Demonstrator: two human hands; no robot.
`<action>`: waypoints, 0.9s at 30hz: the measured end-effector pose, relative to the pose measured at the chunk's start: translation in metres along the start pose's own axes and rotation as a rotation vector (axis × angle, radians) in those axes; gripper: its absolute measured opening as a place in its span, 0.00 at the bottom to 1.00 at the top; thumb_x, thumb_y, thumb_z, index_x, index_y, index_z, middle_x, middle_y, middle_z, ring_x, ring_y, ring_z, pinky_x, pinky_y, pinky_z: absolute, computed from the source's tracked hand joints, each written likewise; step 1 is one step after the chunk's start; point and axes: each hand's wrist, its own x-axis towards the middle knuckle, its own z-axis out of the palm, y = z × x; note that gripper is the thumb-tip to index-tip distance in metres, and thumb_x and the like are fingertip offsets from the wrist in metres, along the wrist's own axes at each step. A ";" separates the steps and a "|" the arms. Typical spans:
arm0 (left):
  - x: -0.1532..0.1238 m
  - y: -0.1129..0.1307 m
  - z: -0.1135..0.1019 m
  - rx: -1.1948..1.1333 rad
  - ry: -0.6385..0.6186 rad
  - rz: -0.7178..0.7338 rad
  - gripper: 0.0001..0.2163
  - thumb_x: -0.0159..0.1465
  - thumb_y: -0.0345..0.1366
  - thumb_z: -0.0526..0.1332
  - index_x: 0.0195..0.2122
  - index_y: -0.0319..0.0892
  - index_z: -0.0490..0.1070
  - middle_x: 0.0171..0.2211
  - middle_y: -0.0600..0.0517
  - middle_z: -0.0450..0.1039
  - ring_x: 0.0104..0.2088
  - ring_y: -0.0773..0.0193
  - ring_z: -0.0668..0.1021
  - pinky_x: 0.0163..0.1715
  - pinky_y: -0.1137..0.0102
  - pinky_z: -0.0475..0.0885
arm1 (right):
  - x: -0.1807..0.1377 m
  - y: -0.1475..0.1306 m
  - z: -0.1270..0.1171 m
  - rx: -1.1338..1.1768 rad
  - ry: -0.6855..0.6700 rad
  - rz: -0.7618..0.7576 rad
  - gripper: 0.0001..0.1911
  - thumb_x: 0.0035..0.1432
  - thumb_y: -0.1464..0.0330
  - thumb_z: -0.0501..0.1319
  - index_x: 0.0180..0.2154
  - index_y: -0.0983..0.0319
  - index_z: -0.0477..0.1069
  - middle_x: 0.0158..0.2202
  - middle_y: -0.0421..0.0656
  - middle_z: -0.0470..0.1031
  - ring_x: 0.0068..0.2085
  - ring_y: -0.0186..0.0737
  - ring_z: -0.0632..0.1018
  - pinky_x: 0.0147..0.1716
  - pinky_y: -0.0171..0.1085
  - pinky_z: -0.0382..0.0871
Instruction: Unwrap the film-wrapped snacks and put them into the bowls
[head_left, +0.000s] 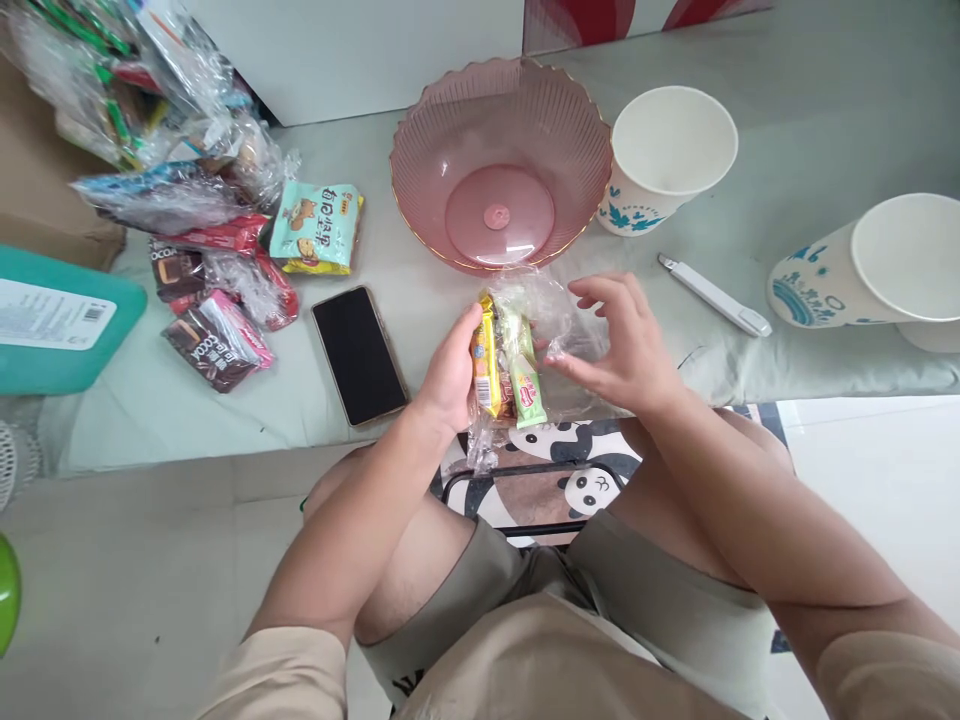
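My left hand [451,372] is closed around a small bundle of wrapped snacks at the table's front edge. In it are a yellow snack packet [487,365] with a barcode, a light green snack packet [526,375] and something brown between them. Crumpled clear plastic wrap [562,315] surrounds the bundle and hangs below it. To the right, my right hand [626,345] is open, thumb and fingers apart. Its thumb tip meets the loose film; I cannot tell whether it presses on it. Just beyond both hands stands a pink ribbed bowl [499,130] with a gold rim.
A phone [360,355] lies left of my hands, near cocoa snack packs [217,340], a light blue snack bag [315,225] and a plastic-wrapped pile [172,130]. At far left is a teal container [112,330]. Rightward are paper cups [637,205] [817,275] and a white utility knife [712,293].
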 end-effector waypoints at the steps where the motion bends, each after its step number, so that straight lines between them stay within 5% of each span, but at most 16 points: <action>1: -0.002 0.000 0.002 0.015 -0.004 -0.004 0.19 0.67 0.54 0.58 0.43 0.42 0.76 0.35 0.46 0.83 0.39 0.51 0.87 0.34 0.63 0.83 | 0.001 -0.002 0.001 -0.023 0.023 0.028 0.22 0.58 0.46 0.67 0.43 0.56 0.76 0.43 0.47 0.79 0.42 0.47 0.78 0.42 0.46 0.73; 4: -0.007 -0.001 0.005 0.062 -0.001 0.090 0.17 0.62 0.51 0.67 0.45 0.45 0.73 0.35 0.50 0.81 0.36 0.55 0.86 0.35 0.64 0.82 | 0.003 -0.003 0.001 0.016 0.111 0.152 0.21 0.68 0.50 0.59 0.30 0.57 0.74 0.27 0.42 0.75 0.30 0.40 0.75 0.35 0.42 0.69; 7: -0.009 -0.001 0.003 0.101 0.014 0.173 0.18 0.59 0.49 0.72 0.43 0.45 0.72 0.34 0.52 0.80 0.31 0.61 0.84 0.32 0.68 0.79 | 0.006 0.000 -0.004 0.068 0.195 0.302 0.25 0.69 0.47 0.58 0.29 0.58 0.73 0.19 0.38 0.68 0.22 0.35 0.68 0.27 0.38 0.63; 16: -0.013 0.007 0.005 0.035 -0.070 0.052 0.14 0.61 0.45 0.69 0.41 0.41 0.74 0.31 0.51 0.80 0.24 0.66 0.80 0.23 0.71 0.78 | 0.018 0.031 -0.016 0.254 0.437 0.449 0.22 0.68 0.48 0.60 0.28 0.56 0.67 0.20 0.38 0.64 0.21 0.36 0.65 0.23 0.39 0.59; 19: -0.013 0.009 0.009 -0.048 -0.062 -0.021 0.12 0.67 0.43 0.62 0.40 0.39 0.76 0.34 0.49 0.82 0.27 0.63 0.83 0.27 0.69 0.82 | 0.020 0.026 -0.030 0.225 0.604 0.381 0.14 0.63 0.56 0.66 0.30 0.56 0.70 0.26 0.41 0.69 0.26 0.39 0.70 0.26 0.40 0.63; 22: -0.011 0.008 0.012 -0.090 -0.009 -0.021 0.13 0.70 0.43 0.58 0.41 0.39 0.76 0.35 0.48 0.83 0.32 0.60 0.85 0.31 0.69 0.83 | 0.013 -0.007 -0.047 0.083 0.715 0.135 0.05 0.63 0.65 0.65 0.33 0.56 0.73 0.33 0.45 0.72 0.33 0.42 0.75 0.34 0.43 0.67; 24: -0.010 0.006 0.012 -0.078 -0.005 -0.016 0.15 0.70 0.47 0.59 0.43 0.40 0.77 0.36 0.47 0.84 0.35 0.58 0.87 0.33 0.68 0.83 | 0.002 -0.036 -0.050 0.017 0.586 0.114 0.05 0.66 0.67 0.61 0.36 0.55 0.74 0.32 0.44 0.74 0.33 0.43 0.76 0.34 0.44 0.68; 27: -0.008 0.003 0.012 -0.055 -0.036 -0.034 0.23 0.69 0.55 0.59 0.48 0.39 0.77 0.39 0.44 0.84 0.40 0.53 0.87 0.38 0.65 0.83 | -0.012 -0.064 -0.036 0.017 0.036 0.142 0.03 0.64 0.69 0.63 0.39 0.56 0.74 0.31 0.41 0.77 0.30 0.39 0.77 0.31 0.40 0.71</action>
